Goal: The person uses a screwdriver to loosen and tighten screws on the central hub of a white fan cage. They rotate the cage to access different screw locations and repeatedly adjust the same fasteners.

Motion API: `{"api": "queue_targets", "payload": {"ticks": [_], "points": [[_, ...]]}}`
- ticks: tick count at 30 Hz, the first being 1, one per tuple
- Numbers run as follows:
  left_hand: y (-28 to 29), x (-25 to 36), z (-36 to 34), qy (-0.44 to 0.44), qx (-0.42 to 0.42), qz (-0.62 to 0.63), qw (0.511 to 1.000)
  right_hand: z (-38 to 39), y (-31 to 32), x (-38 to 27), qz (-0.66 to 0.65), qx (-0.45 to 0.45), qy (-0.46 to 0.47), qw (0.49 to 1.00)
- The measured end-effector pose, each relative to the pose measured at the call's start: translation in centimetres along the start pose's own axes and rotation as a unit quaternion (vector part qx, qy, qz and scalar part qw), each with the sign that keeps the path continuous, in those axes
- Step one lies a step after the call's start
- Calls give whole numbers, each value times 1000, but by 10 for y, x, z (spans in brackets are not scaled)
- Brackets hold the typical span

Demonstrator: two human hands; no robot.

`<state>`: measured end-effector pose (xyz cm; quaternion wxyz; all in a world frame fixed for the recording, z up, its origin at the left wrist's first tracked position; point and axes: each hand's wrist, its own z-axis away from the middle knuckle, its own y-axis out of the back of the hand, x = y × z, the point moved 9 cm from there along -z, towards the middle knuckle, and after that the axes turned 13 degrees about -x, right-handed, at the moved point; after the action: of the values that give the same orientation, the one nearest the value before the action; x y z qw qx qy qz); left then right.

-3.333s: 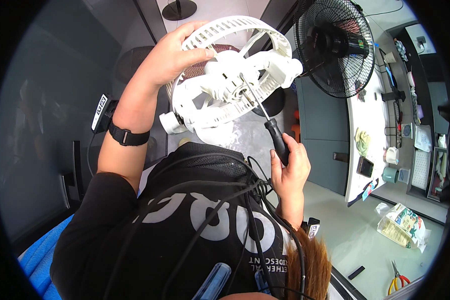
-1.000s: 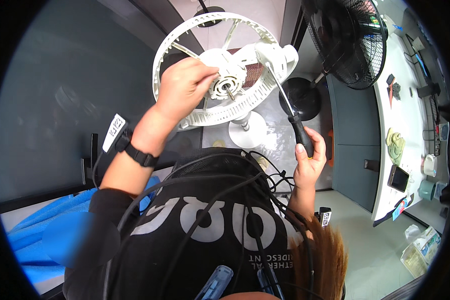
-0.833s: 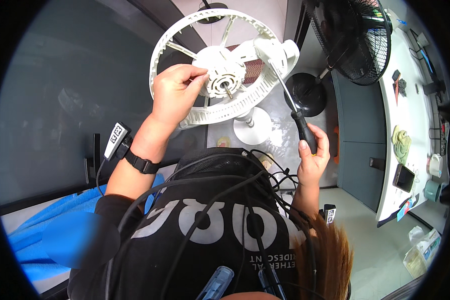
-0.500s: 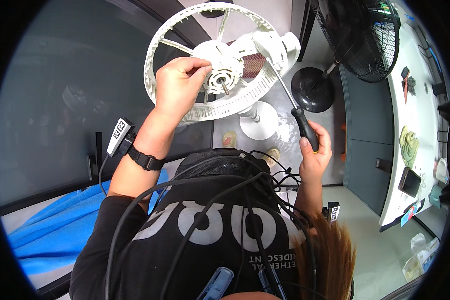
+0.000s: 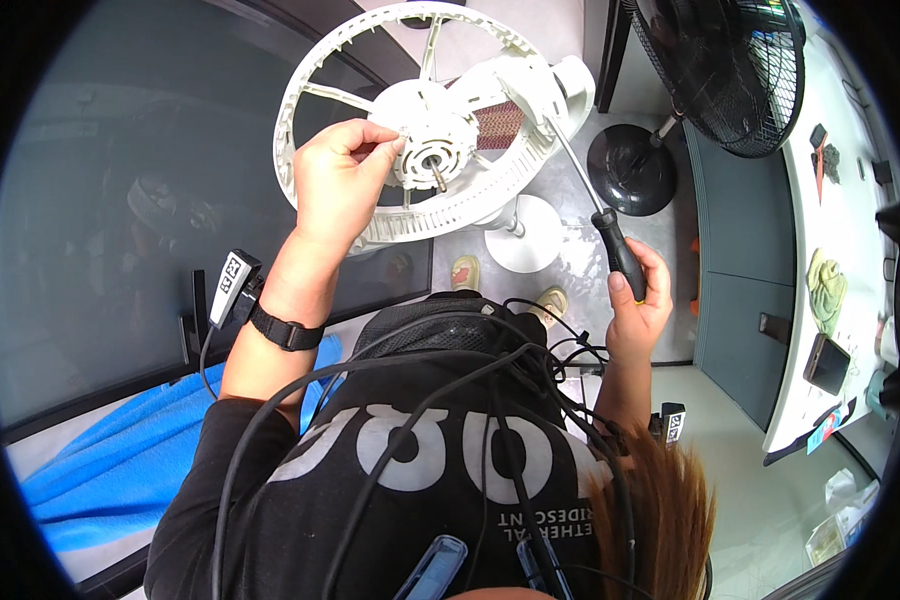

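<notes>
In front of me stands a white fan frame (image 5: 288,110), a round slotted ring with spokes and no blades in it. At its middle is a white motor housing (image 5: 432,125), with a metal shaft (image 5: 438,178) sticking out toward me. My left hand (image 5: 335,180) pinches thumb and forefinger together at the left side of the housing; whatever sits between the fingertips is too small to make out. My right hand (image 5: 638,300) grips the black handle of a screwdriver (image 5: 615,245). Its long metal blade points up and left, the tip meeting the white casing at the ring's right side.
The white fan's round base (image 5: 525,240) stands on the floor near my feet. A black fan (image 5: 720,70) rises at the back right. On the white table (image 5: 785,400) lie a green cloth (image 5: 825,290) and a phone (image 5: 827,363). A dark glossy panel (image 5: 90,230) borders the left.
The fan frame and my left hand have shifted slightly left in view. My right hand and the screwdriver sit slightly farther right, with the blade tip still at the casing.
</notes>
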<state>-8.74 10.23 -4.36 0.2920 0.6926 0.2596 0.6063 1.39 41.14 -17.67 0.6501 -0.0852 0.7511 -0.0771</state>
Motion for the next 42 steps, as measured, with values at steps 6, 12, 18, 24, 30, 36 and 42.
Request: {"api": "queue_targets", "payload": {"ticks": [6, 12, 18, 24, 30, 36, 42], "points": [[-3, -3, -2, 16, 8, -3, 1000, 0, 3, 10, -4, 17, -25, 1000], [-9, 31, 0, -95, -31, -122, 988, -4, -7, 20, -53, 8, -34, 998], [-18, 44, 2, -135, -43, -288, 947, -4, -5, 19, -49, 14, -30, 998], [-18, 39, 1, -118, -49, -247, 960, -5, -3, 16, -17, 16, -10, 1000], [-17, 32, -7, -51, -73, -220, 971, -5, -4, 15, 5, 28, 4, 1000], [-9, 26, -1, -50, -43, -164, 984, -1, -1, 18, -17, 25, -3, 1000], [5, -13, 7, 40, -29, 216, 975, 3, 3, 22, -45, 17, -24, 999]]}}
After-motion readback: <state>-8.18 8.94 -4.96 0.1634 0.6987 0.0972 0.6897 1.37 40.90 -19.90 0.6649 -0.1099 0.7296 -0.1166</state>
